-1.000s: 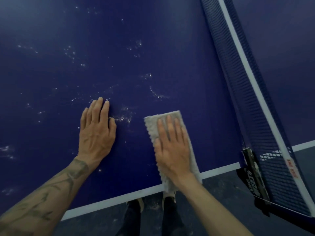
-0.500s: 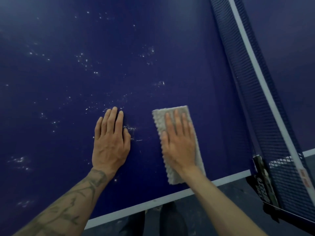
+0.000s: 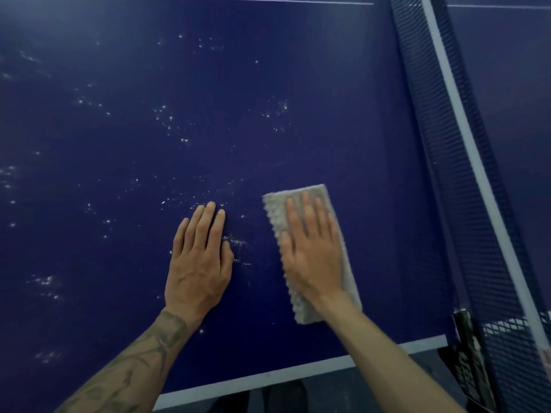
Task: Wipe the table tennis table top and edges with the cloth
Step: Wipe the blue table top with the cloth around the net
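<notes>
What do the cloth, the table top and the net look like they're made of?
Cloth: likely grey microfibre or terry; nubby pile, bumpy edge.
Table top: smooth painted board, matte dark blue; core not visible.
Net: dark open mesh, probably synthetic cord, white tape along the top.

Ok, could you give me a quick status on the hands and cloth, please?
Right hand flat on the cloth, pressing it to the table top. Left hand flat on the bare top, empty. White specks ahead; net close on the right.
</notes>
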